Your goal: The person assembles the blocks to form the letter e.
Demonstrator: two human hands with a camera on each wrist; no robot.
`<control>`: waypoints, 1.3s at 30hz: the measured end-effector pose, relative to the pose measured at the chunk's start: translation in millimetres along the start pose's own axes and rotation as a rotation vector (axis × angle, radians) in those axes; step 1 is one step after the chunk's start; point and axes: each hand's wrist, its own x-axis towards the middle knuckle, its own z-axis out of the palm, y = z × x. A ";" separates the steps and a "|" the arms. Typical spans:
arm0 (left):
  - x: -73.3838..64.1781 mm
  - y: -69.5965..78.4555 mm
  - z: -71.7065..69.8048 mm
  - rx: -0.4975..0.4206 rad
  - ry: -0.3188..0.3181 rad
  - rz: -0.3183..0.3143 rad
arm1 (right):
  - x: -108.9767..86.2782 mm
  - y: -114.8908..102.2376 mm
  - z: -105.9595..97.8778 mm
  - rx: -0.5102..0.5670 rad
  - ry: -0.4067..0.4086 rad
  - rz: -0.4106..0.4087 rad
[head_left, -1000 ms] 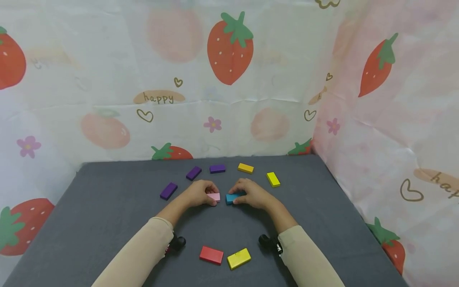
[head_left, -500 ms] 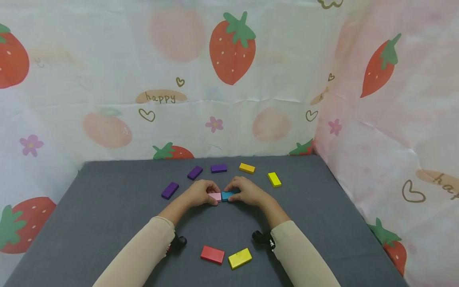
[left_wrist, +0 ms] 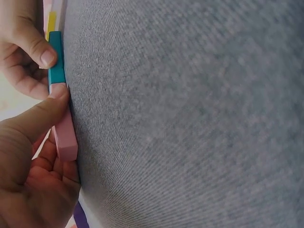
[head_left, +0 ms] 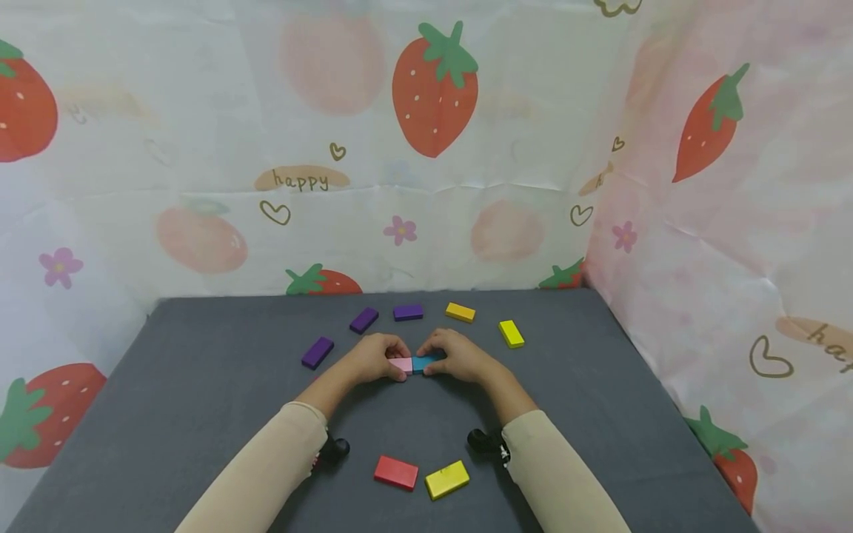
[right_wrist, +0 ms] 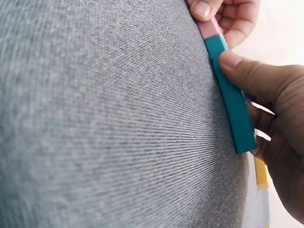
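Mid-table in the head view, my left hand [head_left: 375, 358] pinches a pink block [head_left: 402, 365] between thumb and fingers. Facing it, my right hand [head_left: 460, 355] pinches a blue block [head_left: 423, 363] the same way. The two blocks lie end to end in one line, their short ends meeting. In the left wrist view the thumb presses on the pink block [left_wrist: 67, 137] near the joint, with the blue block [left_wrist: 56, 59] beyond it. The right wrist view shows the blue block [right_wrist: 232, 99] along the grey cloth, thumb on its near side.
Behind the hands, several blocks form a loose arc: purple blocks [head_left: 318, 353] at left, an orange block [head_left: 460, 312] and a yellow block [head_left: 511, 334] at right. Nearer the front lie a red block [head_left: 396, 472] and another yellow block [head_left: 447, 480]. Grey cloth [head_left: 220, 385] covers the table.
My right hand has moved left with the blue block, closing the gap to the pink block until their ends meet. My left hand has stayed nearly still, holding the pink block.
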 end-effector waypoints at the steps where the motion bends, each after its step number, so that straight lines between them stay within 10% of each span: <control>1: -0.1 0.1 0.3 0.001 0.001 -0.001 | 0.1 0.1 0.1 0.003 -0.001 -0.001; 39: -0.7 3.4 5.0 0.032 0.002 0.012 | -3.6 -2.7 -2.4 0.012 0.037 0.028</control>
